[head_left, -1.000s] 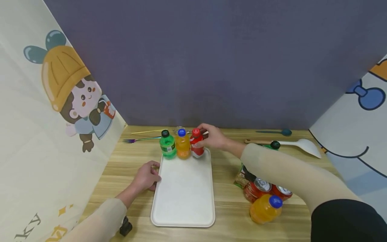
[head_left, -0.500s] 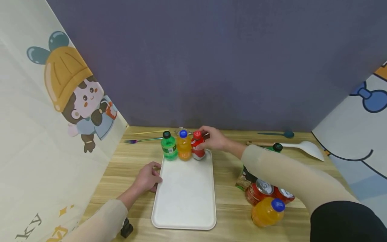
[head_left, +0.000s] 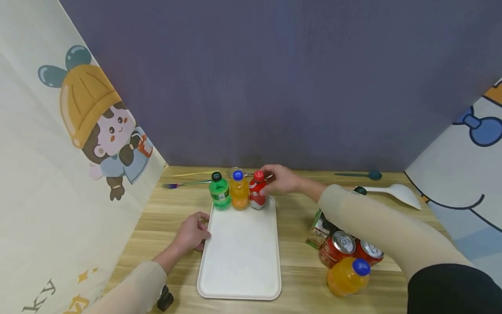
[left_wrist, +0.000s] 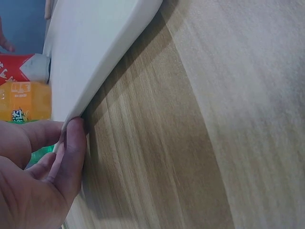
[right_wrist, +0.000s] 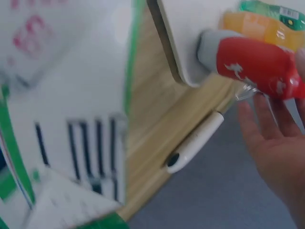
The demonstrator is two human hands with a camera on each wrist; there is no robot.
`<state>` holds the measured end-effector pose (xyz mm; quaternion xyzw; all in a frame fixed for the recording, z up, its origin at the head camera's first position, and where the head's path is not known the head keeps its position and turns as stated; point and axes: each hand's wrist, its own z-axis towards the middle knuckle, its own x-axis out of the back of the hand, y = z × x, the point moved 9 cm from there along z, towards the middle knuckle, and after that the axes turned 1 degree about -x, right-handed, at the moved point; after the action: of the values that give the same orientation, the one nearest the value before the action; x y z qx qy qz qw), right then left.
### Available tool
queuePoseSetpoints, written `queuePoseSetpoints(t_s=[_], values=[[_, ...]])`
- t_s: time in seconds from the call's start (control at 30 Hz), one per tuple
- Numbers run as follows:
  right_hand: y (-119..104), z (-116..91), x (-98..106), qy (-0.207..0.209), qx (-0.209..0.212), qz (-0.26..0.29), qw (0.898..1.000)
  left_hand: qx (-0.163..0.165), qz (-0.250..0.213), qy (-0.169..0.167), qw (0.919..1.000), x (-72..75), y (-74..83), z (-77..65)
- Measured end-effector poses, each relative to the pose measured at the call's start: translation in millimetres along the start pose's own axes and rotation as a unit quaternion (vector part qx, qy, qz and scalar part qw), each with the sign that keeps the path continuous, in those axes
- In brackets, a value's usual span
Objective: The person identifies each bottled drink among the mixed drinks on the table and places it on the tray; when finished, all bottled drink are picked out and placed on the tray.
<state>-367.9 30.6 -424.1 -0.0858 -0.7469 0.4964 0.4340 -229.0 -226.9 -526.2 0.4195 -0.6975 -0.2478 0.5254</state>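
A white tray (head_left: 240,255) lies lengthwise on the wooden table, and my left hand (head_left: 191,232) pinches its left rim; in the left wrist view, the thumb and a finger (left_wrist: 75,138) meet on that edge. Three small bottles stand upright in a row at the tray's far end: green (head_left: 220,194), orange with a blue cap (head_left: 239,195), and red cola (head_left: 256,195). My right hand (head_left: 283,179) is at the red bottle's right side, its thumb by the label. In the right wrist view, loosely spread fingers (right_wrist: 267,117) lie beside the bottle's upper part.
Right of the tray stand a carton (head_left: 317,233), two red cans (head_left: 338,247) and another orange bottle (head_left: 347,277), partly under my right sleeve. Along the back wall lie a fork (head_left: 184,184), a whisk (head_left: 235,171), a dark spoon (head_left: 362,174) and a white ladle (head_left: 398,192).
My right thumb has drawn back to the right from across the red bottle, uncovering more of its label. The bottles stay in place, and my left hand keeps hold of the tray rim.
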Motion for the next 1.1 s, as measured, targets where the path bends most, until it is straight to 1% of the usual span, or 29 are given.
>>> queuePoseSetpoints(t_s=[0.13,0.23,0.33,0.43,0.6,0.7,0.83,0.93,1.1], values=[[-2.2,-3.7,2.7,-0.036,0.004,-0.038,0.999,0.002,0.005,0.000,1.0000,-2.2,-2.6,1.6],[-5.7,-9.4,7.2,-0.051,0.006,-0.062,0.997,0.003,0.009,0.000,1.0000,-4.0,-4.9,2.8],[-11.5,-18.3,16.0,-0.049,0.006,-0.076,0.996,0.001,0.009,0.000,1.0000,-5.5,-5.6,3.3],[-20.3,-29.0,27.1,-0.034,0.004,-0.080,0.996,-0.004,0.007,0.001,1.0000,-5.4,-5.2,2.6],[-38.0,-48.4,43.3,-0.014,0.028,-0.080,0.996,-0.001,0.007,0.005,1.0000,-2.5,-5.9,0.0],[-45.0,-64.5,51.8,-0.008,0.046,-0.075,0.996,0.000,0.003,0.005,1.0000,-2.1,-6.2,-0.8],[-47.8,-89.4,63.8,0.009,0.049,-0.066,0.997,0.002,0.002,0.005,1.0000,-2.5,-5.9,-1.2],[-46.9,-110.1,73.9,0.024,0.050,-0.064,0.996,0.005,0.001,0.004,1.0000,-2.6,-4.4,-1.9],[-44.0,-150.2,90.5,0.057,0.065,-0.068,0.994,-0.006,-0.003,0.001,1.0000,-0.2,1.0,-3.1]])
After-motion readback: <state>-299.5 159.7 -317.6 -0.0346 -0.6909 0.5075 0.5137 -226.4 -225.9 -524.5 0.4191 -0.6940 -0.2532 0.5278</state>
